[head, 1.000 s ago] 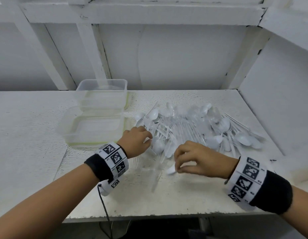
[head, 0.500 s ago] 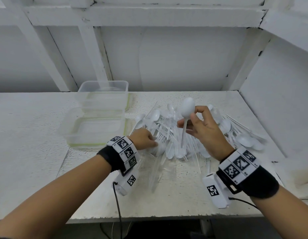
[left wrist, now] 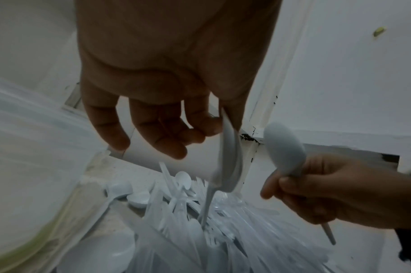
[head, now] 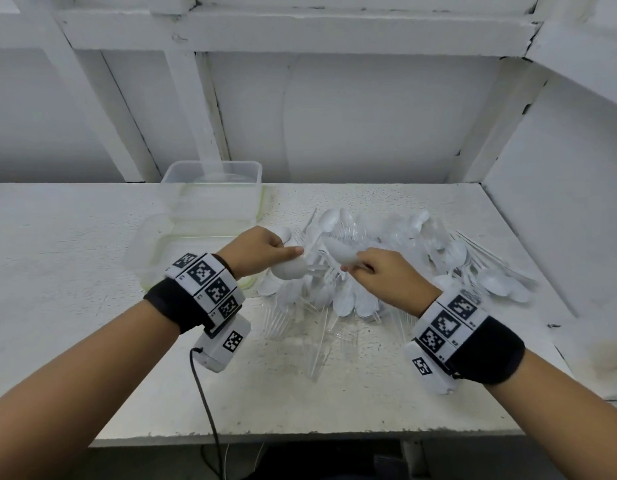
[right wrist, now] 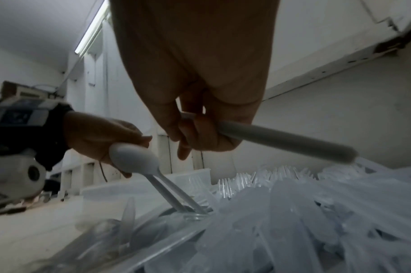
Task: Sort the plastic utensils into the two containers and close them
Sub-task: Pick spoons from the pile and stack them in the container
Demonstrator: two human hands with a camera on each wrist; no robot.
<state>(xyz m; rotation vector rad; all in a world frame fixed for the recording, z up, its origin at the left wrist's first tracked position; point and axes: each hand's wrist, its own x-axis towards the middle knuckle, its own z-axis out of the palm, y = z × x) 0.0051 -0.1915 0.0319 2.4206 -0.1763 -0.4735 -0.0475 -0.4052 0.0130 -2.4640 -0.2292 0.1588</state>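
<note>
Hands (head: 255,251) (head: 379,271) on spoons (left wrist: 284,149); wrist-view ceiling light (right wrist: 92,31).

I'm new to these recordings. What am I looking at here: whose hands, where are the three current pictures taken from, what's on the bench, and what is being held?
There is no machine: a person works with bare hands and wears cameras. One picture comes from a camera on the head and looks down at the bench; the other two come from cameras strapped to each wrist and look along the fingers. The patterned bands on the wrists are part of the rig.

On the white bench lies a pile of plastic utensils, white spoons mixed with clear forks. To its left are two clear containers, both open.

The left hand pinches white spoons by the bowls, with two handles hanging down. The right hand grips one white spoon by its handle, bowl upward.
</note>
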